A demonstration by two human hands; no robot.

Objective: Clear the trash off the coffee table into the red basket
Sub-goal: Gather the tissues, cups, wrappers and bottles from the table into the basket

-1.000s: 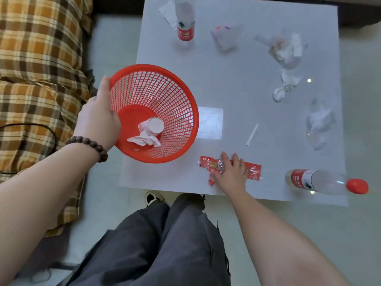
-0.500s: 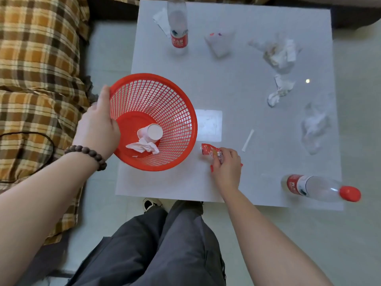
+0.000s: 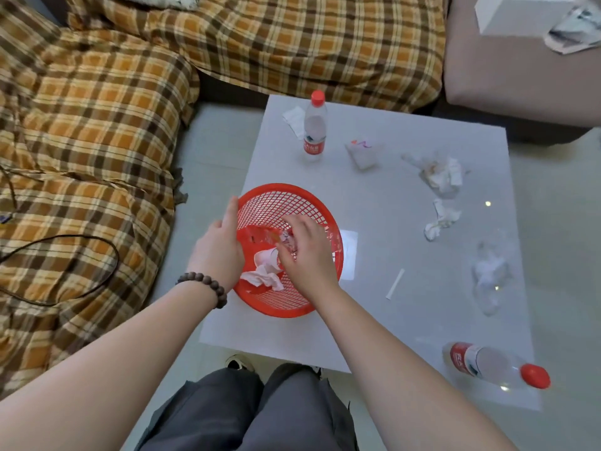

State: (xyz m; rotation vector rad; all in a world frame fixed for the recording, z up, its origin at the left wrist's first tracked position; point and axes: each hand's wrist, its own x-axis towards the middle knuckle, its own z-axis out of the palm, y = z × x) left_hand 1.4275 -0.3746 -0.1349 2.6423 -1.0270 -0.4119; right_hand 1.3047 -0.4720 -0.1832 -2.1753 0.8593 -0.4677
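The red mesh basket (image 3: 286, 197) rests tilted on the left part of the pale coffee table (image 3: 383, 203). My left hand (image 3: 219, 252) grips its left rim. My right hand (image 3: 307, 250) reaches into the basket, its fingers curled on a red snack wrapper (image 3: 260, 235) that looks blurred. Crumpled white tissue (image 3: 265, 278) lies in the basket bottom. Trash on the table: an upright bottle (image 3: 314, 128), a lying bottle (image 3: 487, 364), tissue wads (image 3: 442, 172) (image 3: 440, 220), clear plastic (image 3: 487, 276), a straw wrapper (image 3: 395, 284), a clear cup (image 3: 362, 153).
A plaid-covered sofa (image 3: 91, 131) runs along the left and back, with a black cable (image 3: 65, 271) on it. A brown seat (image 3: 520, 70) at the top right carries a white box. A white card (image 3: 350, 255) lies beside the basket. My knees are at the table's near edge.
My right hand lifted the red wrapper off the table's front and carried it left into the basket. The view has tilted up, showing more sofa. My left hand stays on the rim.
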